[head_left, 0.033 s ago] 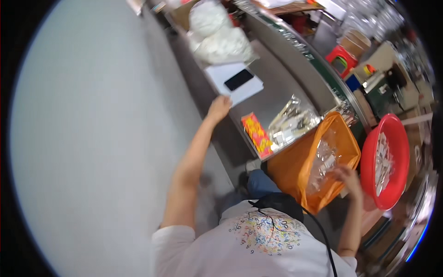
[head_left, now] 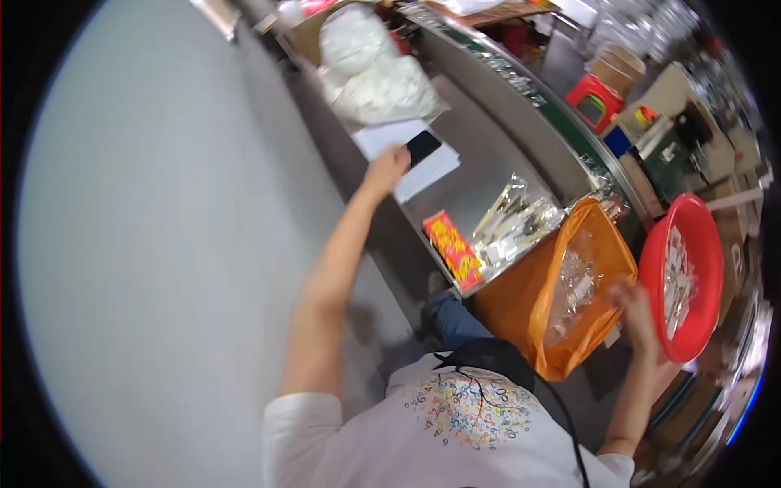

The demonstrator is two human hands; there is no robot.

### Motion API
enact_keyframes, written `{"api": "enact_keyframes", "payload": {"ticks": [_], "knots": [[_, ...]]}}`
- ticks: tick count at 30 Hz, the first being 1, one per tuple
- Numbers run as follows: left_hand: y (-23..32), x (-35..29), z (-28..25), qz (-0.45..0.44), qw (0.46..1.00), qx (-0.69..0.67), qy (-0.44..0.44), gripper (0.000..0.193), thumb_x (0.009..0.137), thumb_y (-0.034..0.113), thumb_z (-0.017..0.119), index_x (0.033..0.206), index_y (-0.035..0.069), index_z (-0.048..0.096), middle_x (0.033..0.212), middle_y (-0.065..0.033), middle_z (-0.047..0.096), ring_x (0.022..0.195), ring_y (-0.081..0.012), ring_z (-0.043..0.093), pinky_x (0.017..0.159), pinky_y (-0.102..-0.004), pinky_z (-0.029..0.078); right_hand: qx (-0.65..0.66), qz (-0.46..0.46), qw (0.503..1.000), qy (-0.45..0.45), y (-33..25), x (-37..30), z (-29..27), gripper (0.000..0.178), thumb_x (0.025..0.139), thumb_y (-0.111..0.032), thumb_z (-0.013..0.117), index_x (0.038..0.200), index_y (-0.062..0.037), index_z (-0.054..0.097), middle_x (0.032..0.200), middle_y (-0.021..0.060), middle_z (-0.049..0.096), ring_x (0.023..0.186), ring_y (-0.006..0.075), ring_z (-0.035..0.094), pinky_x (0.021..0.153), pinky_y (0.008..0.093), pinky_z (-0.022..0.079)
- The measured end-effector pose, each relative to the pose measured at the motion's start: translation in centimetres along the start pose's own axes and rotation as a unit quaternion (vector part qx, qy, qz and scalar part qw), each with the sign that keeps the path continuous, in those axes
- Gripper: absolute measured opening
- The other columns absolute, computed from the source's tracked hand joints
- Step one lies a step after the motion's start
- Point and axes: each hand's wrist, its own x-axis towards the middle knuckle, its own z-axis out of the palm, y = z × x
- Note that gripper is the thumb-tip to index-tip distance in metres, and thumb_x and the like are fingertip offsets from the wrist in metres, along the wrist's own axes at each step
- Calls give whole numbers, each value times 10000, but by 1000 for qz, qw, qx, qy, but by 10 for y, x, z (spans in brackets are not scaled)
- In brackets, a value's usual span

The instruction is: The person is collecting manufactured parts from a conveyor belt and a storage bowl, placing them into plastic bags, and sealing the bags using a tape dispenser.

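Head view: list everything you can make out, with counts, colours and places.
Worktable: one, grey, centre
Stuffed bags: about two, whitish, worktable's far end
Papers: uncountable, white, below those bags
Phone: one, black, on the papers
Packet: one, red-and-yellow, worktable's near edge
Clear-wrapped pieces: uncountable, pale, right of the packet
Open bag: one, orange, at worktable's near end
Tub: one, red, far right
Stool: one, red, upper right
Background clutter: uncountable, mixed, upper right
T-shirt: one, white, bottom
Left hand: one, bare, at the phone
Right hand: one, bare, by the open bag's right rim
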Motion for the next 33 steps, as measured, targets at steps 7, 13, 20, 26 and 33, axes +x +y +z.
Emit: {"api": "enact_keyframes", "payload": {"ticks": [7,13,20,26,33], "knots": [[69,353,-8,209,971,60,-103,374,768,314,547,1009,32,601,949,-140,639,894,-278,606,807,-345,454,86,-247,947,185,-273,189,-3,267,883,-215,528,1091,-51,560,815,-2,571,716,58,515,631,181,397],[100,553,18,312,873,271,-260,428,737,356,594,929,-27,614,898,-223,623,872,-332,603,769,-393,455,-293,-125,943,92,-331,311,54,449,829,-318,586,1108,25,509,902,133,622,881,232,592,776,314,448],[26,710,111,274,827,316,-376,518,708,426,630,848,-72,606,809,-211,622,788,-334,608,706,-379,469,-154,128,965,170,-232,369,76,442,808,-317,620,1079,22,536,862,107,622,773,183,593,702,279,466],[-22,799,156,164,733,397,-528,596,669,530,661,728,-60,610,656,-137,576,512,-220,543,465,-354,430,-120,196,911,343,-234,468,101,349,841,-318,579,1014,-15,568,857,99,625,743,153,602,674,277,475],[-146,821,253,-7,771,445,-455,1170,582,878,345,1275,-63,380,1349,-231,339,1236,-348,360,1013,-364,292,-65,245,846,470,-263,529,166,285,886,-289,525,832,-17,589,609,87,549,547,159,553,517,278,440]]}}
